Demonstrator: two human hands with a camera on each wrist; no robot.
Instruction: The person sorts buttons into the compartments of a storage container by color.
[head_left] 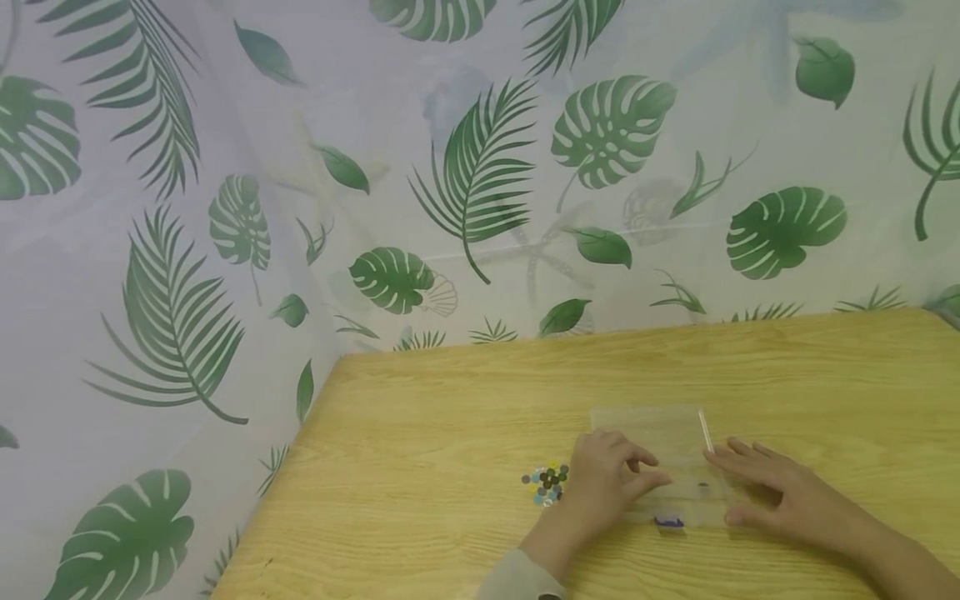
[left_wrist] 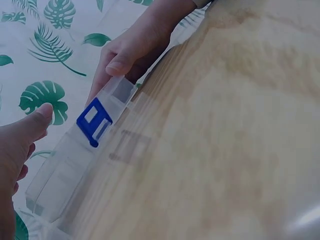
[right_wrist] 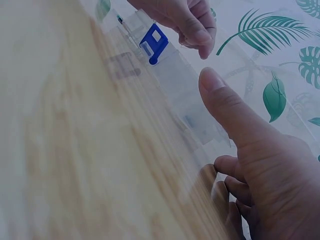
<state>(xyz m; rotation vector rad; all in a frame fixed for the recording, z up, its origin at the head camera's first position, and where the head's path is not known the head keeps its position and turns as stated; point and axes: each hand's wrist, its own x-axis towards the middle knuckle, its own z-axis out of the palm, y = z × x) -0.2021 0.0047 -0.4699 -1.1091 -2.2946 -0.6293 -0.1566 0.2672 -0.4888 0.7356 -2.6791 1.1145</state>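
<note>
A clear plastic box (head_left: 686,507) with a blue latch (head_left: 668,522) on its near side sits on the table. Behind its body extends a clear panel (head_left: 648,421), apparently its lid. My left hand (head_left: 609,479) is over the box's left part, thumb and index tips slightly apart, other fingers curled; I see nothing between them. At the box's right side is my right hand (head_left: 780,492), its fingers extended and its thumb (right_wrist: 225,100) apart from them. A small dark spot (head_left: 702,484) shows inside the box.
A small pile of coloured discs (head_left: 546,483) lies on the wooden table (head_left: 420,433), just left of my left hand. Behind the table hangs a white cloth (head_left: 510,317) printed with green leaves, which continues along the left side.
</note>
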